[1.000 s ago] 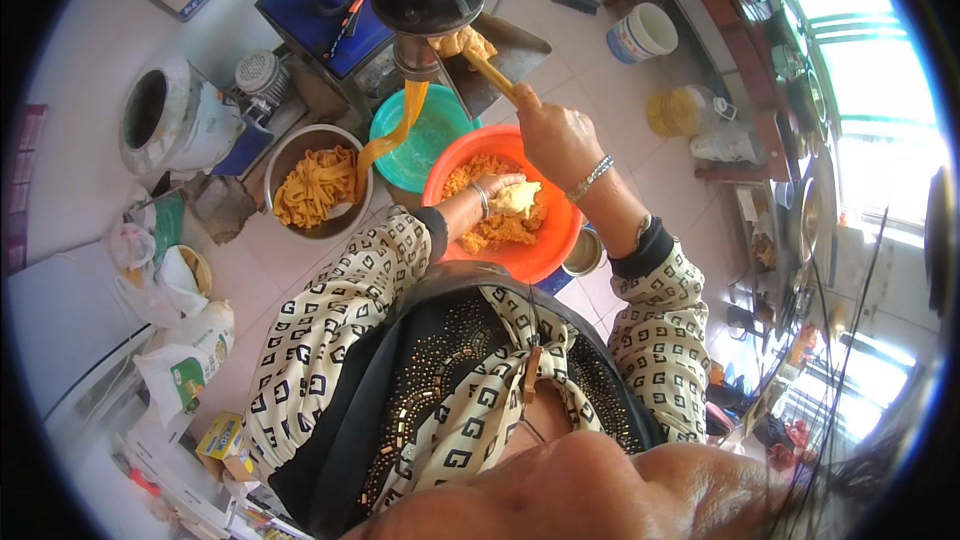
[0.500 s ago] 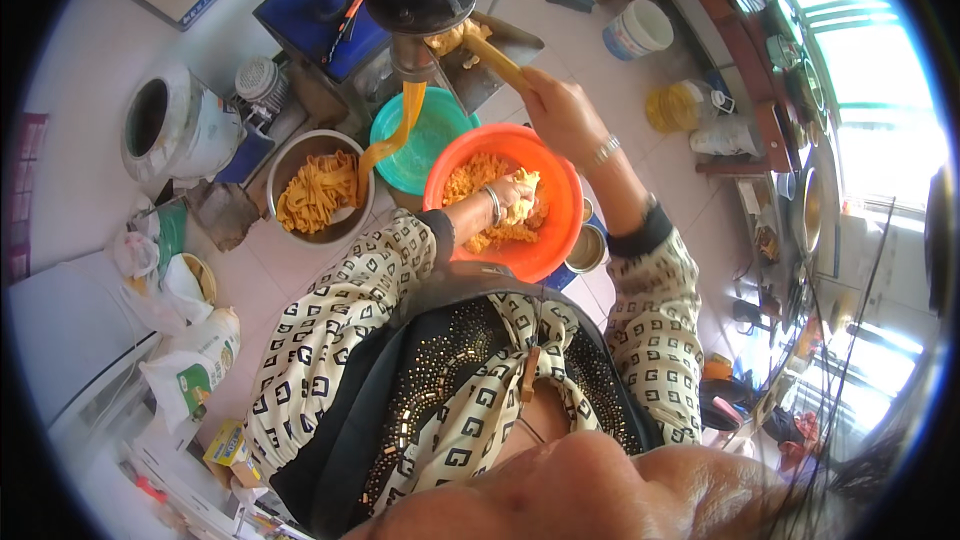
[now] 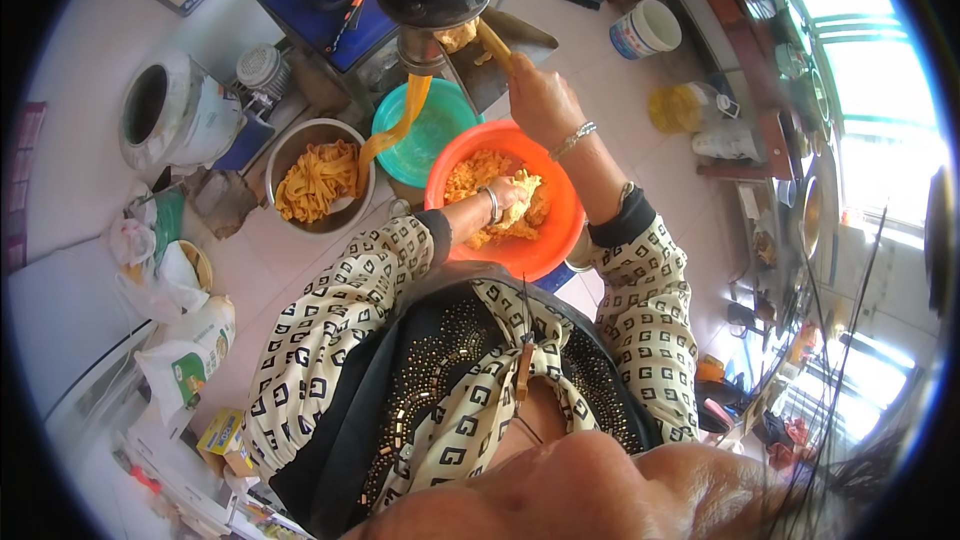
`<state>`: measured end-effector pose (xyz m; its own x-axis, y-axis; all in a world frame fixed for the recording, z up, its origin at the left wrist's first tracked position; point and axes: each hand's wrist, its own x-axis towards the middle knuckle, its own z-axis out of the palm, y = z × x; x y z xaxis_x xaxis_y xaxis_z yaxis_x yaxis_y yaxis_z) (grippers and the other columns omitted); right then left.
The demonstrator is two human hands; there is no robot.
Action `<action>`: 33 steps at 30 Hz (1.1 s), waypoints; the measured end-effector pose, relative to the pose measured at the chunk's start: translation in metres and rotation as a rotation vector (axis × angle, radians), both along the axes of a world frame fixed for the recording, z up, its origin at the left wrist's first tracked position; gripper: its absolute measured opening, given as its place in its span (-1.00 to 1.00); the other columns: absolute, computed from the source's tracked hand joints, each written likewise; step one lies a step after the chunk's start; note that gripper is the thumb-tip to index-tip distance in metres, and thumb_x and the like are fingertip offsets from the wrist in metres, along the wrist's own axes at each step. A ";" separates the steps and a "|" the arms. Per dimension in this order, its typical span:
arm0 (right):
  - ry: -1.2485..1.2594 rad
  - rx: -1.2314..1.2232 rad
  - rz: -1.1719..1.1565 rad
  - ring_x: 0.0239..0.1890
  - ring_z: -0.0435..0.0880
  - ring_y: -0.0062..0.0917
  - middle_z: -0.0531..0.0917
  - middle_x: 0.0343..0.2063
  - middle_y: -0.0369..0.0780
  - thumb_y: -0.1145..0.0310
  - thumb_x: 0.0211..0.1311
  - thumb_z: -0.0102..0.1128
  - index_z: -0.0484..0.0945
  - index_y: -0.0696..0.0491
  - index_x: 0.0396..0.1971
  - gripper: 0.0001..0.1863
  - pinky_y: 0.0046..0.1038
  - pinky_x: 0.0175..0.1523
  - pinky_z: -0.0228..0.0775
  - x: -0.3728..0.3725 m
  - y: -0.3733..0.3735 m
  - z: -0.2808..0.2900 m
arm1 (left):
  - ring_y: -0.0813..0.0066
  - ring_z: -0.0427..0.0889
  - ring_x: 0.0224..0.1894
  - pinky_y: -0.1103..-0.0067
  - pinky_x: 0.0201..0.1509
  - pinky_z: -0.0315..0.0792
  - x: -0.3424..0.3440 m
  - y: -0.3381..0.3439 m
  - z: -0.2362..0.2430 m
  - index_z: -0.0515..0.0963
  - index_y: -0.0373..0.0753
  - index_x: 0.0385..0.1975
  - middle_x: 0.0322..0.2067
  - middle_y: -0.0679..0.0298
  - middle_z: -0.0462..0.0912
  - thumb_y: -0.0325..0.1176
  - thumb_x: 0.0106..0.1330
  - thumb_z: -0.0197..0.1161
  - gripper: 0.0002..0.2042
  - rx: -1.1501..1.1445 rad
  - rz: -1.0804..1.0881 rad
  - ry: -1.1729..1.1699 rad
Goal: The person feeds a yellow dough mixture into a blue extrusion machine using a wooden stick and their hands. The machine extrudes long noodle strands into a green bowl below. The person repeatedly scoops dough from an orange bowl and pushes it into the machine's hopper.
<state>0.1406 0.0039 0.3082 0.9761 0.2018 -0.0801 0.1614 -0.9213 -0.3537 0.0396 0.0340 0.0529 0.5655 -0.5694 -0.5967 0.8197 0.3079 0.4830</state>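
My left hand [image 3: 503,192] is inside the orange basin [image 3: 568,202], its fingers closed on a lump of yellow dough [image 3: 524,195]. Crumbly dough [image 3: 468,180] lies around it. Higher up, my right hand [image 3: 545,105] grips a wooden stick [image 3: 497,50]. The stick's far end meets pale dough [image 3: 458,37] at the opening of a dark machine head [image 3: 428,2]. From the metal outlet [image 3: 420,55] a flat yellow noodle strip [image 3: 408,115] hangs down across the green basin [image 3: 440,145]. It reaches into a steel bowl [image 3: 277,162] that holds a heap of noodles [image 3: 318,183].
To the left are a motor [image 3: 262,72] and a white drum-shaped container [image 3: 180,120]. A white bucket [image 3: 648,28] and a yellow oil jug [image 3: 676,108] stand on the tiled floor at the right, beside a brown shelf [image 3: 735,40]. Bags [image 3: 190,355] lie at the lower left.
My right hand has moved left and slightly up toward the machine, and less of the stick shows. My left hand stays on the dough in the basin.
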 end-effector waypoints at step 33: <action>-0.026 -0.019 0.094 -0.42 0.63 0.01 0.63 -0.54 0.03 0.34 0.27 0.03 0.41 0.01 -0.05 -0.73 -0.05 -0.29 0.46 0.005 -0.003 -0.004 | 0.38 0.56 -0.66 0.52 -0.77 0.33 0.007 0.007 0.023 0.48 -0.30 -0.25 -0.48 0.10 0.61 -0.47 0.23 0.14 -0.87 -0.039 -0.238 -0.046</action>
<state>0.1456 0.0012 0.3042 0.9548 0.2911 -0.0599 0.2561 -0.9081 -0.3313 0.0464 0.0409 0.0760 0.4389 -0.7120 -0.5480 0.8487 0.1283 0.5131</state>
